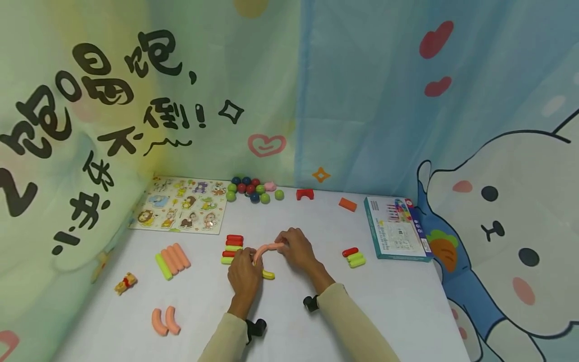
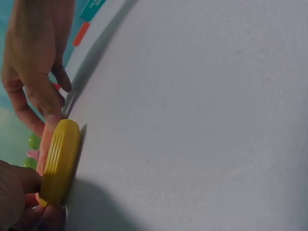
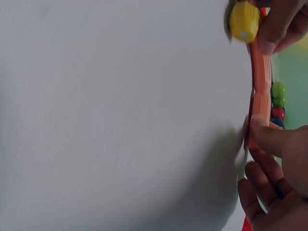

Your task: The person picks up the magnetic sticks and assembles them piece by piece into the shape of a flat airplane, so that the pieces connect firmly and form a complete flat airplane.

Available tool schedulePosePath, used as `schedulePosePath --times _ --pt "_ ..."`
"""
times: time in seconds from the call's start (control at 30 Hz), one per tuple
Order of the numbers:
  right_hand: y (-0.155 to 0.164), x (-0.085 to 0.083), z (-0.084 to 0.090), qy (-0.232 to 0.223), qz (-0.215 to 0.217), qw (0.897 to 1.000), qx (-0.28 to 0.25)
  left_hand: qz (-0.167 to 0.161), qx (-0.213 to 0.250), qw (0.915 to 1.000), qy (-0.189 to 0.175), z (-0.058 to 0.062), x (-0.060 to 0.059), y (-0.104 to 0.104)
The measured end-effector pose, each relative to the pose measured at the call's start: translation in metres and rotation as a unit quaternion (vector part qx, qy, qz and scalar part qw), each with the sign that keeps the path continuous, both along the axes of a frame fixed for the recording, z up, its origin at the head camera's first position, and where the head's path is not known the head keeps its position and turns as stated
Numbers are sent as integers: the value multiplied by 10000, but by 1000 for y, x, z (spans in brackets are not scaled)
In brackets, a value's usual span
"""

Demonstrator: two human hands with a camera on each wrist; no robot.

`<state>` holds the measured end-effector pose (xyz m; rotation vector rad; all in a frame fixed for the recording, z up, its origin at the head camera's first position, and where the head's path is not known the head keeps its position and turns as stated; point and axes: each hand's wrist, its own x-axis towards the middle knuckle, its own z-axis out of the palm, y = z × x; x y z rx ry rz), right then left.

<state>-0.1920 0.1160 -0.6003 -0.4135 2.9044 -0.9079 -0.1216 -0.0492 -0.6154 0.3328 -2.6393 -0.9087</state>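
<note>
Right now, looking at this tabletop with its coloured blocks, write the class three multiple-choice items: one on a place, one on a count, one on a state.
1. Where does the animal puzzle board lie?
A. far left of the table, by the curtain
B. under the blue box
C. at the near edge, beside the sleeves

2. How many pink curved pieces lie together near the front left?
A. two
B. five
C. none

3. What is happening with the pink arch?
A. it lies untouched
B. both hands hold it, one at each end
C. it rests on the blue box

Answers:
1 A, the board sits at the back left next to the balls.
2 A, a pair lies side by side there.
3 B, the left hand and right hand each grip an end above the yellow piece.
</note>
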Motion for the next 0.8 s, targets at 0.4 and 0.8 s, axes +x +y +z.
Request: schedulePosePath --times 0.4,0.8 --pt "-40 -6 11 376 699 9960 413 108 -88 9997 203 0 7 -10" --pt "-76 -18 12 411 1483 9769 1482 78 37 9995 301 -1 10 -14"
